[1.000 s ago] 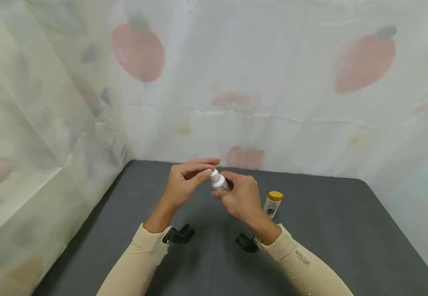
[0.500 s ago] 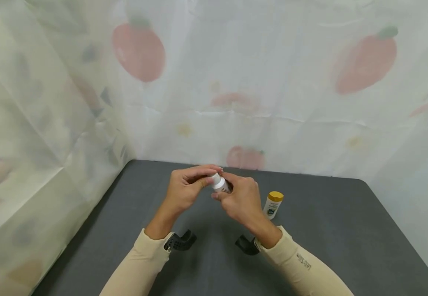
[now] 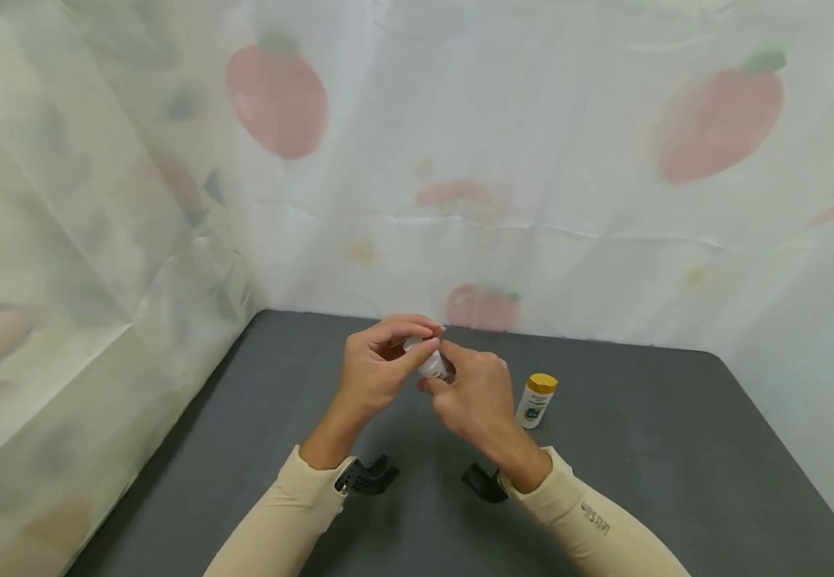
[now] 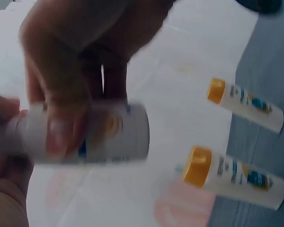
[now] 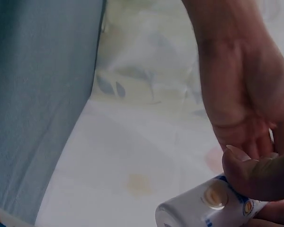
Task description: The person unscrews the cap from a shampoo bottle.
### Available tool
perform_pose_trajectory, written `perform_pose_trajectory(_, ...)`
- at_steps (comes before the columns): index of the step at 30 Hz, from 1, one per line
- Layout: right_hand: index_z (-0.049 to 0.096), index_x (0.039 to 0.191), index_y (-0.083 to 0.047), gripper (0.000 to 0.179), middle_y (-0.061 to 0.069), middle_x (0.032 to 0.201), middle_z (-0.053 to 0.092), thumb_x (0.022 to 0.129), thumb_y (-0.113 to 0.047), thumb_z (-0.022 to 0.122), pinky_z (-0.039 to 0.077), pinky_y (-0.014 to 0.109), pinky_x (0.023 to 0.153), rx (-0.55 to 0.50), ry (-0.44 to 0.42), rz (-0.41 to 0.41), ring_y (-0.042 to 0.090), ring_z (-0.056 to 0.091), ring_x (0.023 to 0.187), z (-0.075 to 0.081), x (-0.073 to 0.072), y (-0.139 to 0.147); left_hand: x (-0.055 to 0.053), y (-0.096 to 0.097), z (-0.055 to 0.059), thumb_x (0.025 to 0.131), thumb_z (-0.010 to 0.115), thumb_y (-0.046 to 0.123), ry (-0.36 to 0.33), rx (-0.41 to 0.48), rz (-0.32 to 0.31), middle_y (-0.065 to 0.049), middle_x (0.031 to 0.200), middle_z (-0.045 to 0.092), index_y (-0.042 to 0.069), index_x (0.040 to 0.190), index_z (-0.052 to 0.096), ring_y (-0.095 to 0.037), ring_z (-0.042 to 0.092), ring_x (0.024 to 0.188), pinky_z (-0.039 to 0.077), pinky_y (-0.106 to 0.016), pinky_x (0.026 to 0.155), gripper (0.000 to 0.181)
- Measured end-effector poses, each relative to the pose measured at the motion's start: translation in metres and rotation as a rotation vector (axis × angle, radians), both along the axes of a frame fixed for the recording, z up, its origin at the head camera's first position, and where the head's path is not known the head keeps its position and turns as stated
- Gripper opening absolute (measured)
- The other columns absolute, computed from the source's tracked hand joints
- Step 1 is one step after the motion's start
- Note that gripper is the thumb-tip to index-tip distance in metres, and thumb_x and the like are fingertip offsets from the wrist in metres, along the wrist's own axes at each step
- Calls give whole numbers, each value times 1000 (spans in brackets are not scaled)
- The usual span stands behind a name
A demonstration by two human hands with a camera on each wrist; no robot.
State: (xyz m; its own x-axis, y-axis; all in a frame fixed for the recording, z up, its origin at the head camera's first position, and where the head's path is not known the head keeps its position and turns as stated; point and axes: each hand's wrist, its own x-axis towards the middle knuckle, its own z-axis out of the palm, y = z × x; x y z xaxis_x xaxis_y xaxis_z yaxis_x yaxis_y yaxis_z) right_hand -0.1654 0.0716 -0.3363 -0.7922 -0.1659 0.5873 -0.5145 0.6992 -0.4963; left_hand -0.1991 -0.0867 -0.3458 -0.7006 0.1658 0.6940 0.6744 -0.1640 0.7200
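A small white bottle with a white top is held up off the table, cap end tilted up and leftward. My right hand grips its body, and in the left wrist view that thumb presses on the label of the bottle. Thumb and fingers of my left hand close round the white top and cover most of it. Seen in the right wrist view, the base of the bottle points down and my left hand reaches in from above.
One white bottle with a yellow cap stands right of my right wrist. The left wrist view shows two such bottles, a nearer bottle and a farther bottle. The dark grey table meets a fruit-printed curtain behind.
My left fingers, straighter and more spread a second ago, have closed over the top of the bottle. Both hands have shifted slightly right in the head view. The yellow-capped bottle stays standing.
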Motion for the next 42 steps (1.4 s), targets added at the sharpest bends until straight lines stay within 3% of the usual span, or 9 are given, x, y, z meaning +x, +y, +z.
perform_pose_trajectory(3,80,105,-8,31,6,76,78,77,-15,90,54,30,55,-11,-8,15,17,68,58,-2,0,1,0,4,0,91,74,-8,24,14,-14,8,111,77,-14,97,74,-13,74,104,63,-24,80,8)
perform_pose_trajectory(6,80,108,-8,34,7,79,79,77,-15,91,56,34,58,-35,-22,15,20,70,63,-2,-1,1,1,1,-2,93,73,-6,35,13,-36,6,113,78,-14,100,75,-14,74,108,63,-25,85,11)
perform_pose_trajectory(13,79,111,-8,38,9,90,81,77,-16,93,60,42,70,-55,-83,-1,25,75,79,1,-3,2,3,-15,-3,97,63,-11,59,-56,-177,-3,134,73,-22,123,63,-17,69,126,59,-28,101,28)
perform_pose_trajectory(20,79,103,-10,30,7,84,80,77,-15,92,56,36,62,-52,-45,10,22,72,70,-1,3,3,3,-21,-2,90,75,-8,-2,-118,-125,-20,125,74,-14,119,71,-14,75,112,64,-29,89,29)
perform_pose_trajectory(25,79,100,-12,29,4,79,79,74,-14,93,54,33,60,-42,26,9,18,71,65,-4,7,3,1,-18,-2,89,76,-10,30,-75,-165,-7,129,74,-19,114,68,-17,75,113,64,-31,89,28)
perform_pose_trajectory(30,81,100,-11,29,2,71,75,74,-15,93,48,24,54,-46,40,24,13,64,56,-8,11,2,0,-7,0,89,73,-12,67,-33,-216,3,129,74,-21,105,67,-18,73,118,63,-29,91,19)
perform_pose_trajectory(34,81,98,-7,29,4,70,75,73,-15,94,48,21,52,-60,36,30,11,63,52,-10,14,1,1,1,2,89,75,-11,71,-17,-185,8,116,78,-16,93,72,-15,76,108,64,-28,83,8)
perform_pose_trajectory(38,82,100,-8,30,-1,61,68,73,-16,94,40,20,48,-82,30,28,5,53,46,-10,13,3,5,2,0,87,79,-7,76,6,-151,9,111,79,-14,90,75,-13,77,101,63,-24,75,9)
perform_pose_trajectory(42,81,109,-10,38,2,73,77,73,-14,94,54,28,55,-97,-8,23,11,67,58,-7,13,5,10,-4,-1,93,75,0,39,-19,-175,5,117,78,-11,102,76,-15,75,110,63,-25,84,14)
